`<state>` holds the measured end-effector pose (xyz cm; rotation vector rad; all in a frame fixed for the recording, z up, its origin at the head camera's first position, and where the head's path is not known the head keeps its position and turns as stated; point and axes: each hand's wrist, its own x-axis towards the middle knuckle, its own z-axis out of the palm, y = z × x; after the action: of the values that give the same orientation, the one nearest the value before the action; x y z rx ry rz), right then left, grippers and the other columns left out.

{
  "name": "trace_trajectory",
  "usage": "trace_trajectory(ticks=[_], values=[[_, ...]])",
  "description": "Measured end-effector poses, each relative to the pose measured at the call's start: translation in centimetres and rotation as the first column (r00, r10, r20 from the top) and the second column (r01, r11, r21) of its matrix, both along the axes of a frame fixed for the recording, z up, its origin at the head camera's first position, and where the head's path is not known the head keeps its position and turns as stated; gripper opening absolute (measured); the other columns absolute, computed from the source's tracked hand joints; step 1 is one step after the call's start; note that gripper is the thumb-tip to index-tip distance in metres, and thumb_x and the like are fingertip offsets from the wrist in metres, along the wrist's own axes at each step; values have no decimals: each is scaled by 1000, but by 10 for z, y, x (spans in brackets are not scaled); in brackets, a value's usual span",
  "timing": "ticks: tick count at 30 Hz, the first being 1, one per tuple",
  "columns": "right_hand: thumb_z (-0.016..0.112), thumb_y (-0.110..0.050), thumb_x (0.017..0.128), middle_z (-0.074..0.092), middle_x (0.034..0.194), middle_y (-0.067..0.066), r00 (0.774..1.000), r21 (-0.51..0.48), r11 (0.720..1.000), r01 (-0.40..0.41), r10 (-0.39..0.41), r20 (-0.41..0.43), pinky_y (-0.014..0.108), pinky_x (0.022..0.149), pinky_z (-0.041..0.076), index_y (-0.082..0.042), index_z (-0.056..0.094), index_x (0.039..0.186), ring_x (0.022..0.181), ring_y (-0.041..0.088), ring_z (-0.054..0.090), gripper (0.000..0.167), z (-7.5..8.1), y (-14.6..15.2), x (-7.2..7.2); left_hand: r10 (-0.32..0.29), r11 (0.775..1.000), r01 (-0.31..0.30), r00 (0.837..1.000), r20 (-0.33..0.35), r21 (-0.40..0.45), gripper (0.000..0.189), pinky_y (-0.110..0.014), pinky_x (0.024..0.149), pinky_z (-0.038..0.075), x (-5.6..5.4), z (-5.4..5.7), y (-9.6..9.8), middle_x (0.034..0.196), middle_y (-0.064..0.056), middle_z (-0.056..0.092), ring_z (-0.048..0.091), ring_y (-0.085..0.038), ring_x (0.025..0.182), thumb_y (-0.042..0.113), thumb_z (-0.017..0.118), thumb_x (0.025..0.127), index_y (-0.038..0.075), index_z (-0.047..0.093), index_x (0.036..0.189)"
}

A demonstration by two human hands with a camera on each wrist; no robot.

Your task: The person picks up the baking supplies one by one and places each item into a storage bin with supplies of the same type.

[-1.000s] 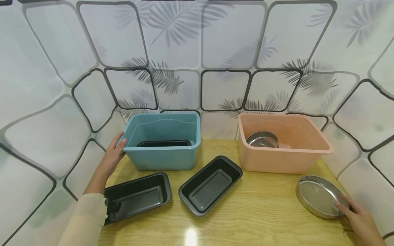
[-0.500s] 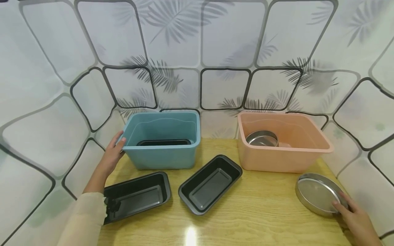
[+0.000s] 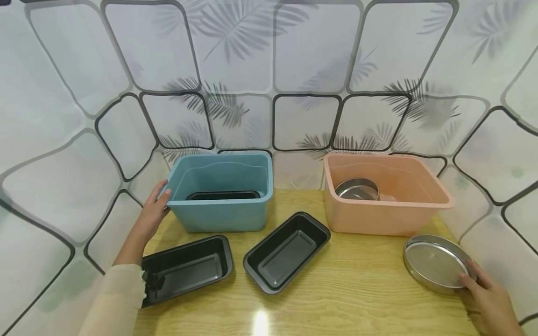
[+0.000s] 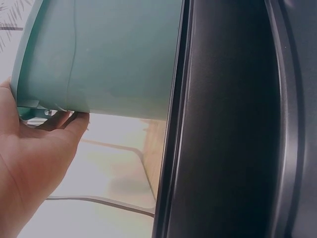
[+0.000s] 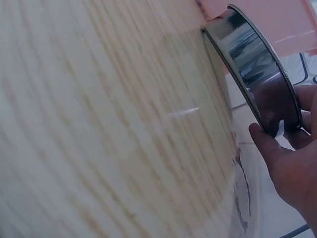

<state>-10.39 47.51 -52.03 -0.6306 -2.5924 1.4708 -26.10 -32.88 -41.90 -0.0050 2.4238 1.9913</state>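
1. The person's left hand (image 3: 153, 212) is pinching the rim of a rectangular blue plastic bin (image 3: 222, 217) near its front left corner
2. A rectangular black metal pan (image 3: 193, 270) is lying before it, partly behind the forearm
3. Another dark pan (image 3: 222, 195) is showing inside the blue bin
4. A matching black pan (image 3: 287, 256) is lying diagonally mid-table
5. A peach plastic bin (image 3: 378, 219) is holding a round silver tin (image 3: 359, 191)
6. Farther right, the right hand (image 3: 489, 295) is pinching a shallow round silver metal pan (image 3: 436, 263)
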Motion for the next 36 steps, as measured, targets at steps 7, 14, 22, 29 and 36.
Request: trace_trajectory(ticks=[7, 14, 22, 29, 36], values=[[57, -50, 101, 10, 156, -25, 995, -58, 994, 95, -93, 25, -3, 105, 11, -42, 21, 158, 144, -8, 6, 68, -7, 2, 0, -9, 1000, 9, 1000, -7, 13, 75, -63, 122, 10, 2, 2, 3, 169, -16, -10, 0, -41, 154, 50, 39, 107, 21, 0, 164], [68, -34, 97, 38, 130, -45, 987, -215, 966, 144, -156, -42, -5, 90, 29, -41, 34, 155, 126, -17, 36, 67, -8, 3, 1, -11, 999, 12, 1000, -17, 32, 75, -61, 123, 11, 0, 0, 5, 169, -16, -9, 2, -40, 154, 50, 39, 106, 21, 1, 164], [64, -4, 98, 62, 102, -32, 953, -601, 796, -65, -130, -275, 10, 70, 55, -42, 64, 128, 85, -10, 64, 48, -11, 6, -1, 0, 1000, 0, 1000, -19, 22, 72, -61, 123, 12, 0, -1, 7, 169, -17, -6, 4, -41, 154, 47, 37, 108, 21, 1, 164], [53, 5, 100, 63, 108, -28, 927, -718, 670, -190, -118, -356, 16, 72, 58, -33, 73, 115, 92, -6, 66, 45, -13, 6, -1, 5, 999, -3, 1000, -28, 40, 72, -63, 122, 11, -1, -2, 8, 169, -18, -8, 2, -41, 154, 47, 37, 108, 20, 0, 164], [47, 11, 100, 70, 108, -20, 904, -811, 524, -261, -161, -395, 21, 72, 60, -24, 77, 112, 92, 2, 69, 48, -18, 8, -1, 7, 999, -6, 1000, -23, 36, 74, -64, 122, 10, -1, -2, 8, 169, -17, -8, 1, -41, 154, 49, 38, 107, 19, 0, 164]])
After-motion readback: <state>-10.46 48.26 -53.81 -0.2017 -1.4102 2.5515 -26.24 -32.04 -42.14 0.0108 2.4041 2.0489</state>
